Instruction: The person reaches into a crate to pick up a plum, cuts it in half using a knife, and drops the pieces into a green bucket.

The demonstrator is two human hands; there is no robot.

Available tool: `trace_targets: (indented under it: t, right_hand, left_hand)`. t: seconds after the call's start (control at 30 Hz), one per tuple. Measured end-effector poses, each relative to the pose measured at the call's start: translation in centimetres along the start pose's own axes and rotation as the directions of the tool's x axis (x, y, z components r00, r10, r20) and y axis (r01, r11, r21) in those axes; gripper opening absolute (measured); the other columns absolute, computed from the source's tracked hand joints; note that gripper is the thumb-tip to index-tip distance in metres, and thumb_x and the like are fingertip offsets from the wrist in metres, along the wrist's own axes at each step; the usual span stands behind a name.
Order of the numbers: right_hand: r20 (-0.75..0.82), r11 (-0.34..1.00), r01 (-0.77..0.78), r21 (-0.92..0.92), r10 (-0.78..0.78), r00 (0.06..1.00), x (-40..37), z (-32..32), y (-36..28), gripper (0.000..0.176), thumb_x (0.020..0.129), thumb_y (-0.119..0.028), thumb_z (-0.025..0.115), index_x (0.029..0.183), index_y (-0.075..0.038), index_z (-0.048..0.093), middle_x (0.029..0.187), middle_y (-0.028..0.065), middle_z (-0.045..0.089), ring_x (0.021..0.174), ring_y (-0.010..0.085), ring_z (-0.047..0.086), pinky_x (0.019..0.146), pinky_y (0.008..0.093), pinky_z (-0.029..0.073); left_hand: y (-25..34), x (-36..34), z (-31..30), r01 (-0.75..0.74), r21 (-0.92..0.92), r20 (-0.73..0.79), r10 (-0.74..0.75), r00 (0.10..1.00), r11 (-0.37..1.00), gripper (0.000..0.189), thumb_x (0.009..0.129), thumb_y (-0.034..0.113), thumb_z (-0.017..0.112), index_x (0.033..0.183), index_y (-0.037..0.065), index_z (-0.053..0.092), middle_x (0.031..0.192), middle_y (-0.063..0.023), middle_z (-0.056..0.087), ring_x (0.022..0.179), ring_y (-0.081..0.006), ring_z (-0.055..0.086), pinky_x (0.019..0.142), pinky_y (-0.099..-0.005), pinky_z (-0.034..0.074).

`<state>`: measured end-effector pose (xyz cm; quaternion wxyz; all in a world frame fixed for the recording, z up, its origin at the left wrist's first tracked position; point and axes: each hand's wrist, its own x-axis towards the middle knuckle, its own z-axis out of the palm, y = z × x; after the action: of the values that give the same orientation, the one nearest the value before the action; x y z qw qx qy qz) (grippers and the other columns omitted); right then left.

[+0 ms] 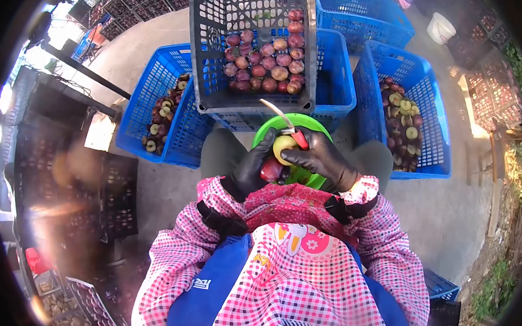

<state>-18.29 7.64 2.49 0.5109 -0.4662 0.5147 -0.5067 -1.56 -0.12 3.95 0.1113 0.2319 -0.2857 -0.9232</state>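
Both my hands wear black gloves and meet over a green basin (pixel 321 125) between my knees. My left hand (pixel 250 164) is closed round a plum (pixel 271 169) with dark red skin. A pale yellow-green cut face of a plum (pixel 283 148) shows between the two hands, with my right thumb laid across it. My right hand (pixel 327 159) grips a knife by its red handle (pixel 300 139); its curved blade (pixel 277 112) points up and away to the left. The basin's inside is mostly hidden by the hands.
A black crate (pixel 206 60) of whole plums stands tilted before me on a blue crate (pixel 336 78). Blue crates at left (pixel 135 112) and right (pixel 434 128) hold cut plums. Behind are another blue crate (pixel 363 24) and a white bucket (pixel 440 28). Dark crates stand at left (pixel 120 197).
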Motion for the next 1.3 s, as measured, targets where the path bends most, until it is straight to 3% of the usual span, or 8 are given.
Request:
trace_targets:
  t: [0.23, 0.37, 0.4, 0.7, 0.8, 1.13, 1.23, 1.3]
  right_hand:
    - [-0.645, 0.911, 0.086, -0.404, -0.35, 0.679, -4.8, -11.3, -4.3, 0.031, 0.087, -0.017, 0.072, 0.111, -0.001, 0.063, 0.099, 0.0079, 0.069, 0.09, 0.0161, 0.065, 0.083, 0.0303, 0.052]
    - [-0.684, 0.69, -0.235, -0.685, -0.498, 0.533, -9.5, -21.0, -5.0, 0.038, 0.09, -0.022, 0.072, 0.116, 0.003, 0.06, 0.103, 0.0093, 0.068, 0.091, 0.0148, 0.062, 0.083, 0.0291, 0.049]
    - [-0.745, 0.761, -0.233, -0.606, -0.439, 0.502, -9.7, -20.8, -5.9, 0.039, 0.091, -0.021, 0.071, 0.119, 0.003, 0.058, 0.106, 0.0086, 0.066, 0.094, 0.0133, 0.059, 0.086, 0.0276, 0.047]
    - [-0.843, 0.764, -0.422, -0.488, -0.287, 0.454, -11.4, -22.1, 1.5, 0.028, 0.094, -0.018, 0.064, 0.112, 0.004, 0.063, 0.096, 0.0084, 0.068, 0.085, 0.0149, 0.061, 0.076, 0.031, 0.05]
    - [-0.884, 0.753, -0.505, -0.422, -0.219, 0.413, -15.1, -23.0, 5.5, 0.02, 0.094, -0.017, 0.062, 0.102, 0.0, 0.064, 0.078, 0.0001, 0.055, 0.071, 0.0091, 0.049, 0.064, 0.0265, 0.042]
    - [-0.988, 0.661, -0.75, 0.014, 0.123, 0.09, -21.0, -22.9, 9.3, 0.04, 0.097, -0.035, 0.059, 0.12, -0.003, 0.064, 0.09, 0.0081, 0.067, 0.079, 0.0162, 0.06, 0.071, 0.0288, 0.047]
    - [-0.947, 0.682, -0.715, 0.158, 0.308, 0.085, -16.7, -20.5, 3.0, 0.044, 0.098, -0.038, 0.055, 0.123, -0.003, 0.062, 0.103, 0.0118, 0.069, 0.089, 0.0216, 0.064, 0.076, 0.0323, 0.048]
    - [-0.981, 0.761, -0.645, -0.068, 0.066, 0.18, -15.8, -21.2, 4.1, 0.041, 0.099, -0.035, 0.053, 0.123, -0.003, 0.062, 0.106, 0.0128, 0.068, 0.09, 0.02, 0.064, 0.076, 0.0303, 0.049]
  left_hand:
    - [13.6, -5.3, -11.8, -0.362, 0.713, -0.281, 0.719, 0.636, 0.6, 0.054, 0.101, 0.049, 0.041, 0.105, 0.001, 0.065, 0.087, -0.0131, 0.069, 0.068, -0.019, 0.065, 0.061, -0.0325, 0.053]
    - [23.1, -6.8, -17.4, 0.326, 0.945, -0.07, 0.967, 0.245, -0.014, 0.053, 0.097, 0.045, 0.053, 0.113, -0.004, 0.063, 0.102, -0.0222, 0.068, 0.092, -0.0321, 0.067, 0.079, -0.0412, 0.053]
    - [23.4, -5.8, -16.2, 0.505, 0.803, 0.207, 0.942, 0.264, -0.318, 0.053, 0.096, 0.043, 0.056, 0.116, -0.006, 0.062, 0.105, -0.0246, 0.067, 0.1, -0.0352, 0.065, 0.086, -0.0429, 0.051]
    - [20.9, 23.7, -12.1, 0.119, 0.957, 0.041, 0.53, 0.847, -0.264, 0.051, 0.092, 0.048, 0.054, 0.117, 0.004, 0.062, 0.101, -0.0217, 0.069, 0.1, -0.0344, 0.067, 0.085, -0.0445, 0.051]
    - [20.1, 30.0, -13.5, -0.024, 0.728, 0.271, 0.255, 0.928, -0.685, 0.045, 0.091, 0.041, 0.054, 0.12, 0.007, 0.06, 0.107, -0.0192, 0.067, 0.098, -0.0336, 0.066, 0.081, -0.0459, 0.051]
    - [18.9, 33.6, -7.9, 0.185, 0.721, 0.038, 0.304, 0.952, -0.668, 0.049, 0.083, 0.033, 0.061, 0.122, 0.003, 0.058, 0.114, -0.025, 0.062, 0.105, -0.0431, 0.061, 0.087, -0.0518, 0.049]
    - [18.4, 31.2, -7.9, 0.174, 0.919, 0.005, 0.452, 0.892, -0.353, 0.052, 0.082, 0.036, 0.064, 0.119, -0.001, 0.058, 0.112, -0.0258, 0.062, 0.105, -0.0408, 0.062, 0.089, -0.0503, 0.049]
    - [18.6, 28.2, -7.3, -0.047, 0.934, -0.077, 0.329, 0.941, 0.354, 0.032, 0.088, 0.029, 0.056, 0.109, 0.006, 0.063, 0.1, -0.0158, 0.065, 0.092, -0.0316, 0.065, 0.081, -0.0445, 0.052]
